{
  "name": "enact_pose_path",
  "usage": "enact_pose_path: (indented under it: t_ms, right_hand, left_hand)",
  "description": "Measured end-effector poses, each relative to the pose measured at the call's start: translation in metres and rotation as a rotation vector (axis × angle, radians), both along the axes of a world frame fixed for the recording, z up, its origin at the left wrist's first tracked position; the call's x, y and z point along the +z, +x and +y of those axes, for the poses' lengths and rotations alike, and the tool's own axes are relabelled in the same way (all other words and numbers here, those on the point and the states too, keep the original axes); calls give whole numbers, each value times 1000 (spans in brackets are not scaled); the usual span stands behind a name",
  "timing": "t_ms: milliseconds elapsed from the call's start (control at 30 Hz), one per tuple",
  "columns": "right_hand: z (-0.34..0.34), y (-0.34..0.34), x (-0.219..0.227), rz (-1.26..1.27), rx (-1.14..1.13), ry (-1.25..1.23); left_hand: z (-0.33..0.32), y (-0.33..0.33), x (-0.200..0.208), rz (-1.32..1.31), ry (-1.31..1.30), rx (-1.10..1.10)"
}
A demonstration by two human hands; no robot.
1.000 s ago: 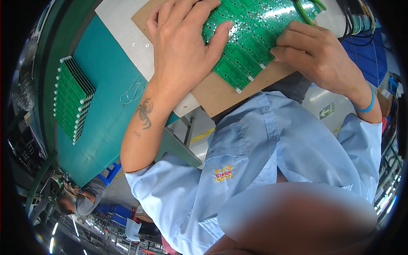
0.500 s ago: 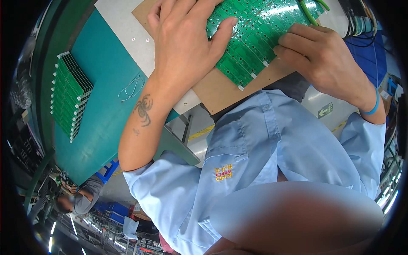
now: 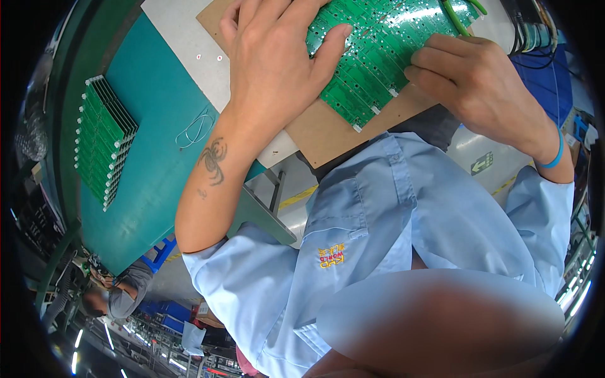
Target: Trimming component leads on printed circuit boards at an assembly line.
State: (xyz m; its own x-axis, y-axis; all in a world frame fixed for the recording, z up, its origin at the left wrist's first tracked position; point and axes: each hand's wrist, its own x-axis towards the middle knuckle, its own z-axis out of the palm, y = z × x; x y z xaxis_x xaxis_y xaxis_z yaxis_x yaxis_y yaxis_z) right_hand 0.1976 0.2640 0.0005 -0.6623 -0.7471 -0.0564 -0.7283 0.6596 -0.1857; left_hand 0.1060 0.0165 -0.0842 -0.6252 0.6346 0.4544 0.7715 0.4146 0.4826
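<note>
A green circuit board [image 3: 368, 69] lies on a brown board, with small white connectors along its near edge. My left hand [image 3: 274, 57] rests over the circuit board's left side, thumb stretched out on its surface and fingertips running past the top edge of view. At the board's right side my right hand [image 3: 466, 79] is closed, its fingers curled. A green-handled tool [image 3: 458, 19], looking like pliers or cutters, runs into my right hand's grip. Its jaws are not visible.
The brown board [image 3: 334, 135] sits on a pale sheet [image 3: 183, 38] over the teal tabletop [image 3: 154, 189]. A row of upright circuit boards [image 3: 104, 142] and a thin wire loop [image 3: 195, 129] lie at left. Black cables [image 3: 532, 41] hang at upper right. Another person [image 3: 126, 293] works at lower left.
My right hand and the green-handled tool have shifted very slightly. My left hand and the circuit board stay in place.
</note>
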Motion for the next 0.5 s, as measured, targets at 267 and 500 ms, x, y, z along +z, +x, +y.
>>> enact_pose_path:
  t_ms: [267,500]
  right_hand:
    - [-5,2,-7,64,-76,-154]
    - [0,4,-17,144,-190,-384]
  left_hand:
    - [28,-12,-53,138,829,-158]
    - [1,10,15,1,-134,86]
